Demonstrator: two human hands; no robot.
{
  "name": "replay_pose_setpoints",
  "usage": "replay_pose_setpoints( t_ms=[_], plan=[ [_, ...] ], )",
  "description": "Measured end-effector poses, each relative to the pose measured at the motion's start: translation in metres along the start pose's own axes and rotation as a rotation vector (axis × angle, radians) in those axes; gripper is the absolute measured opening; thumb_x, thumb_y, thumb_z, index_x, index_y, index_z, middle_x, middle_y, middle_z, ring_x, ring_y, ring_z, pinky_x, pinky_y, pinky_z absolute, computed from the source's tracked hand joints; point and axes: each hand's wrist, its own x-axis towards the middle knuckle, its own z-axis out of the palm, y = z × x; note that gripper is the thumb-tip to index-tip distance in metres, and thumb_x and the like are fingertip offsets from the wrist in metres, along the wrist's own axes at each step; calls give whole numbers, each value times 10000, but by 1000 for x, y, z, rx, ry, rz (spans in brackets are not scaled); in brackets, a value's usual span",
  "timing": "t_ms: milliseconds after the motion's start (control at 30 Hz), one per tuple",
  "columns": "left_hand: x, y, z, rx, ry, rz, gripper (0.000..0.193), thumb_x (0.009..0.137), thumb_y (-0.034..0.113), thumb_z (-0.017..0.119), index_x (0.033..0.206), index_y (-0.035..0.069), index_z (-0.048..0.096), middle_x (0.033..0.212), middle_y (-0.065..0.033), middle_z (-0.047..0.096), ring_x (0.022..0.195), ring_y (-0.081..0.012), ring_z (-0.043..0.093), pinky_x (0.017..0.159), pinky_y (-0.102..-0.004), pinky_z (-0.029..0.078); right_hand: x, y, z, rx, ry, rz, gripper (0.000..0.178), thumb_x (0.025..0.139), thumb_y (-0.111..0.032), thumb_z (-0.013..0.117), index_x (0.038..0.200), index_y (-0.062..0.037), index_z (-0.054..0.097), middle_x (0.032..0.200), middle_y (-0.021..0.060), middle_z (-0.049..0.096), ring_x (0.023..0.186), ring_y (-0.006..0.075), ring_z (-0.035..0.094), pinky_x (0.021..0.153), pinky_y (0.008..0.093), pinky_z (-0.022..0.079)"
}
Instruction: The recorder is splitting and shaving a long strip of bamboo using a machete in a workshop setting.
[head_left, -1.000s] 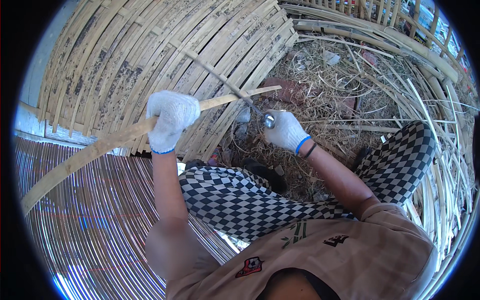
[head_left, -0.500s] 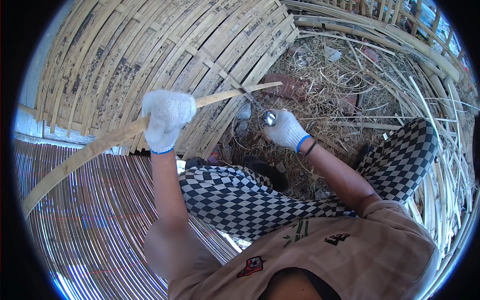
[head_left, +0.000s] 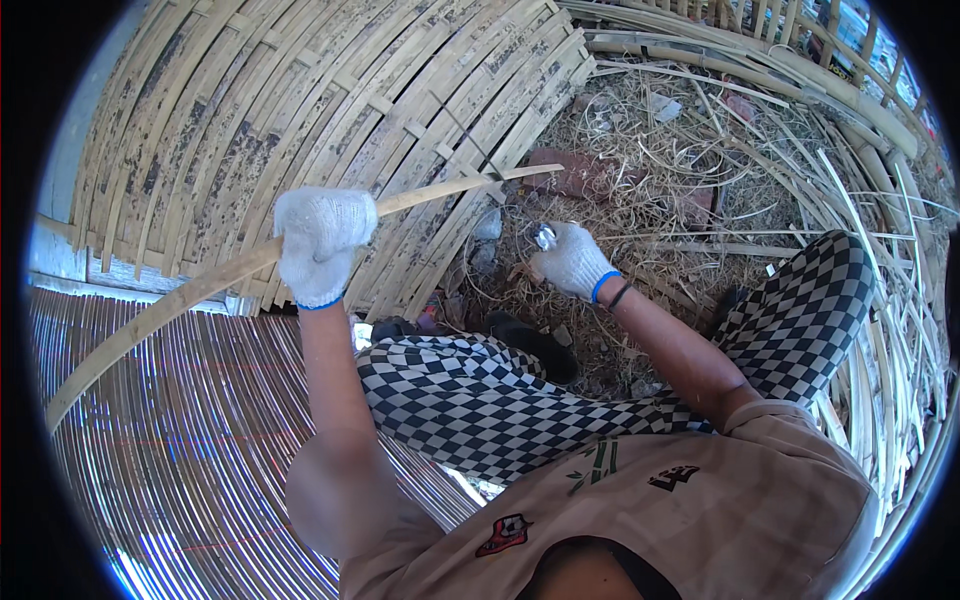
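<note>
My left hand (head_left: 322, 245), in a white knit glove with a blue cuff, is closed around a long, curved bamboo strip (head_left: 165, 312). The strip runs from the lower left, through the fist, to a thin tip at the right. In a matching glove, my right hand (head_left: 574, 262) is closed around a knife (head_left: 545, 237) with a shiny metal end at the grip. Its narrow dark blade, seen nearly edge-on, points up and left and meets the strip near the tip. Most of the handle is hidden by my fingers.
A woven bamboo panel (head_left: 330, 110) fills the upper left. Shavings (head_left: 660, 150) and a reddish brick (head_left: 575, 175) lie on the ground ahead. Bamboo poles and split strips (head_left: 885, 350) line the right side. A slatted surface (head_left: 190, 400) spreads at the lower left.
My left hand has shifted slightly left. The knife blade has swung up a little over the strip, while my right hand stays almost in place.
</note>
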Motion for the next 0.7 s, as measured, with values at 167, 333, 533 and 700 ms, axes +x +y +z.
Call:
replay_pose_setpoints(
  t_ms=[167,333,533,700],
  plan=[
    [37,1,34,99,-89,98,570,1044,546,391,714,98,516,615,-18,468,523,-185,424,526,-354,354,-6,-18,-15,-39,-78,65,250,768,-164,602,938,13,651,837,271,684,888,445,674,767,470,547],
    [62,-2,47,112,76,245,654,1039,610,315,625,116,427,541,-6,355,480,-172,333,518,-335,319,-7,-22,-13,60,141,-218,273,738,-179,671,903,36,641,668,167,668,621,265,667,620,392,536],
    [78,-59,-9,692,401,121,486,1020,389,547,1319,6,536,1176,-132,604,1141,-258,559,1081,-455,392,-18,-51,-29,148,129,-81,281,760,-198,646,913,37,626,777,241,674,808,417,686,729,451,536],
    [54,-57,-3,365,548,-116,586,957,367,672,1381,10,484,1285,-133,565,1254,-274,523,1096,-513,400,-9,-34,-35,127,202,-96,308,754,-212,658,934,37,633,780,237,673,784,406,684,718,441,533]
  ],
)
